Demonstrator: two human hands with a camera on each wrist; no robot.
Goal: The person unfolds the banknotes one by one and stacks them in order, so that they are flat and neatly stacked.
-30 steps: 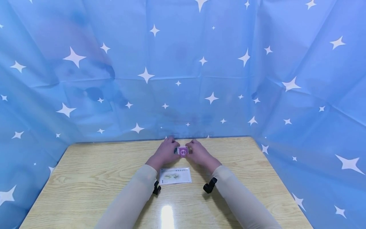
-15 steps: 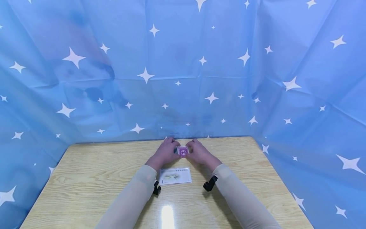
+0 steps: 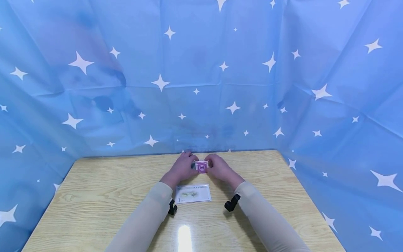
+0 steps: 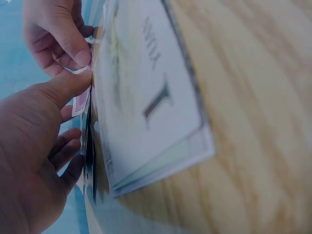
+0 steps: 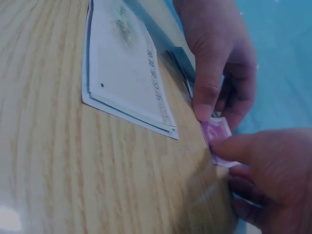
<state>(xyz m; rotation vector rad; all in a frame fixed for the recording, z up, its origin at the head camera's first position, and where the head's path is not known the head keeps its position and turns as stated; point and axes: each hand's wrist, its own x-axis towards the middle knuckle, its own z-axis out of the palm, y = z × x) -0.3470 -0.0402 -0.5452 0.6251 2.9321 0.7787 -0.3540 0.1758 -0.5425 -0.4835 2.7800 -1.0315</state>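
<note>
A small purple printed paper note (image 3: 201, 167) with a round pale emblem is near the table's far edge, between both hands. My left hand (image 3: 181, 168) pinches its left side with the thumb on the near face. My right hand (image 3: 220, 171) grips the right side; in the right wrist view the thumb lies over the purple note (image 5: 220, 129) and the other fingers curl behind it. Thin dark cards or paper (image 4: 89, 151) show edge-on beside my left fingers in the left wrist view. Nearer lies a stack of white play banknotes (image 3: 193, 194), the top one marked 1 and YUAN.
The wooden table (image 3: 110, 199) ends at a blue star-patterned cloth (image 3: 201, 70) behind and at both sides. Black wrist straps (image 3: 232, 203) sit on the sleeves, close to the banknote stack. A bright reflection lies on the near tabletop.
My right hand has shifted very slightly to the right at the note's edge. My left hand, the purple note and the banknote stack stay where they were.
</note>
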